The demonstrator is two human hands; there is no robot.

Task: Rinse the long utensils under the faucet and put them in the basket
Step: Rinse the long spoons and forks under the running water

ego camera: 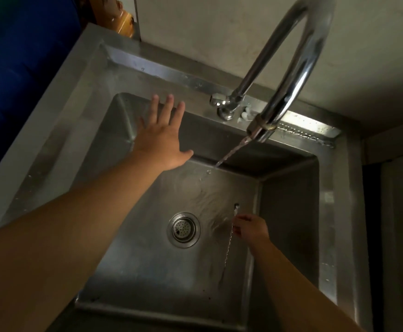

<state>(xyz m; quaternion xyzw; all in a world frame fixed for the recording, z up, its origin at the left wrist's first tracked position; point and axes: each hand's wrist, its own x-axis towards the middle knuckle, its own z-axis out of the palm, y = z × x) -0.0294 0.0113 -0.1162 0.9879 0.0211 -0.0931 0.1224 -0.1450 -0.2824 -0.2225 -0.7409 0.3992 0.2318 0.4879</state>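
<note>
Water runs from the tall curved faucet (pixel 289 75) into the steel sink (pixel 339 212) and spreads over its floor. My right hand (pixel 249 230) is low in the basin at the right, shut on a long thin twisted metal utensil (pixel 229 245) that lies along the sink floor, its small tip pointing toward the back. My left hand (pixel 163 137) hovers open over the back left of the basin, fingers spread, holding nothing. No basket is in view.
A round drain strainer (pixel 183 230) sits in the middle of the sink floor. The faucet base and handle (pixel 224 103) stand on the back ledge. A blue container (pixel 16 68) is at the far left, and a yellow object (pixel 123 22) behind the sink corner.
</note>
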